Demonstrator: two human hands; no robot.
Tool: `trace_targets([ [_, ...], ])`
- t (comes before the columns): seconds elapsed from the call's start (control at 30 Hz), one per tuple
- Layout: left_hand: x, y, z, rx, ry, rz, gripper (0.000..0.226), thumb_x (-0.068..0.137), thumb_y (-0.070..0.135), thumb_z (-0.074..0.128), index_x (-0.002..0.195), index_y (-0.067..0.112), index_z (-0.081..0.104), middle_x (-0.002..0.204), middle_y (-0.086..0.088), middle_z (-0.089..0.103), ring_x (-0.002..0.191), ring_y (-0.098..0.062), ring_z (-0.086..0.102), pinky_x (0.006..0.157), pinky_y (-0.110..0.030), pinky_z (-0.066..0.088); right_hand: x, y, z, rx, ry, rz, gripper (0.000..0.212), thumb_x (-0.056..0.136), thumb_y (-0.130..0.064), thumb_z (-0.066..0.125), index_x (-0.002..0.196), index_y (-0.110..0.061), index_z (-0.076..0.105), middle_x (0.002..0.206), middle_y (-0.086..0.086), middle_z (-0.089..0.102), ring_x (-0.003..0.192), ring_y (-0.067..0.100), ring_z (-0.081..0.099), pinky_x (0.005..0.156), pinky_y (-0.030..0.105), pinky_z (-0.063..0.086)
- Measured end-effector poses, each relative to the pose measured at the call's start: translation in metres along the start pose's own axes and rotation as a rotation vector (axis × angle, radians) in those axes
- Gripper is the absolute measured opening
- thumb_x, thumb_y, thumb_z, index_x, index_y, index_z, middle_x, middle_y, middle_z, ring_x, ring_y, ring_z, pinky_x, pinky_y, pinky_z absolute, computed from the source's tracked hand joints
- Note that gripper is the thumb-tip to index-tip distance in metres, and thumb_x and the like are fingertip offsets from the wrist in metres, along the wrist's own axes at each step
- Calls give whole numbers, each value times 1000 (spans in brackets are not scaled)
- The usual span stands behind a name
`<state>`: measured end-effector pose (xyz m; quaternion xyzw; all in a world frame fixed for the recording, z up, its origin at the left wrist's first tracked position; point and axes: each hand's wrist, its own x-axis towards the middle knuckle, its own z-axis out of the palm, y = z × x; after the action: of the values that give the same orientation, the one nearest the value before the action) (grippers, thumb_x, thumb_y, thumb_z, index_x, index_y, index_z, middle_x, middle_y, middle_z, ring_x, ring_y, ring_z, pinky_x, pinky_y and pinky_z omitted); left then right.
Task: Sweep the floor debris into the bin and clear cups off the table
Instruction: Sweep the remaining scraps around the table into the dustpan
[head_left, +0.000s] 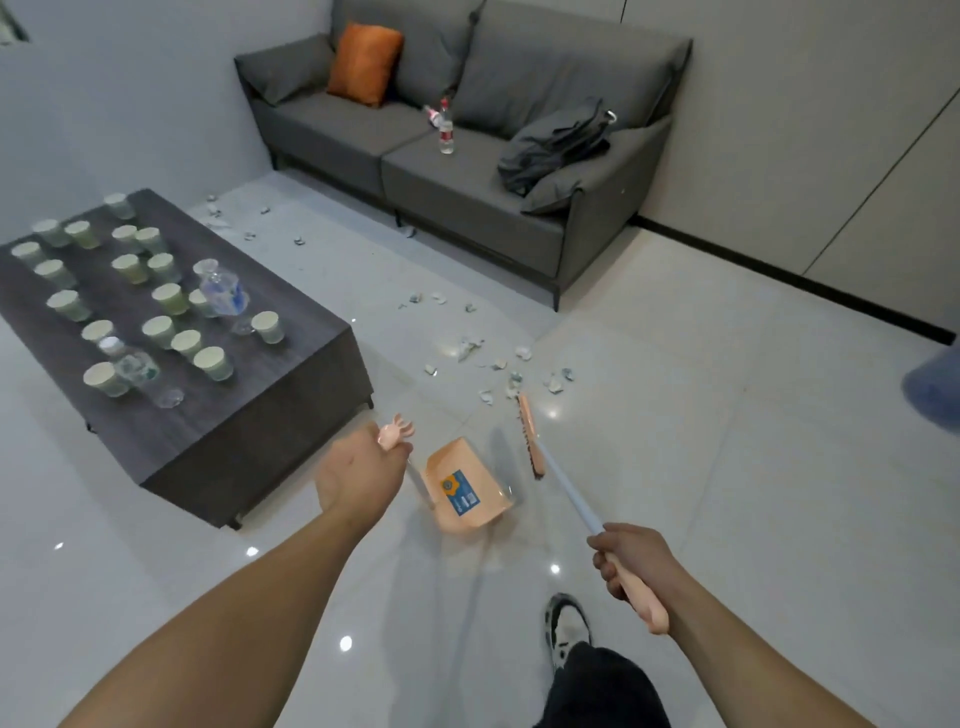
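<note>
My left hand grips the top of the handle of a peach dustpan, which hangs just above the floor with its blue label facing up. A peach broom is held by my right hand, which grips its handle; the brush head sits on the floor just behind the scattered paper debris. More debris lies farther off near the sofa. Several green paper cups stand on the dark low table.
Two clear plastic bottles stand among the cups. A grey sofa with an orange cushion, a bottle and a dark jacket lines the far wall. My shoe is on the tiles below. A blue object is at the right edge.
</note>
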<state>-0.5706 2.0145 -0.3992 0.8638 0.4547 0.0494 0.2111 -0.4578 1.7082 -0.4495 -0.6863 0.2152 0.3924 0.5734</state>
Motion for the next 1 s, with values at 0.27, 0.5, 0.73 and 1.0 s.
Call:
trace_targets([
  [0.27, 129, 107, 75, 28, -37, -51, 24, 84, 43, 53, 79, 20, 58, 77, -2, 61, 67, -21, 56, 56, -30, 38, 148, -133, -27, -58, 7, -30, 32, 84, 5, 65, 113, -8, 58, 61, 13, 54, 40, 16, 44, 39, 22, 37],
  [0.5, 210, 191, 119, 110, -90, -176, 24, 86, 44, 51, 82, 21, 58, 71, -1, 61, 65, -24, 58, 61, -30, 45, 263, -265, -57, -260, 41, 0, 20, 82, 6, 64, 80, -10, 51, 59, 10, 49, 37, 18, 44, 39, 23, 39],
  [0.73, 251, 206, 155, 170, -124, -273, 29, 88, 48, 52, 76, 22, 55, 68, -1, 58, 64, -24, 57, 65, -33, 50, 370, -337, -66, -473, 87, 14, 23, 82, 4, 65, 72, -8, 49, 61, 13, 50, 41, 22, 48, 43, 26, 43],
  [1.0, 270, 194, 166, 249, -142, -259, 36, 90, 55, 47, 77, 22, 50, 67, -1, 57, 65, -25, 58, 67, -37, 53, 402, -321, -61, -699, -15, 129, 26, 86, 2, 61, 109, -8, 54, 76, 16, 57, 51, 26, 55, 43, 26, 46],
])
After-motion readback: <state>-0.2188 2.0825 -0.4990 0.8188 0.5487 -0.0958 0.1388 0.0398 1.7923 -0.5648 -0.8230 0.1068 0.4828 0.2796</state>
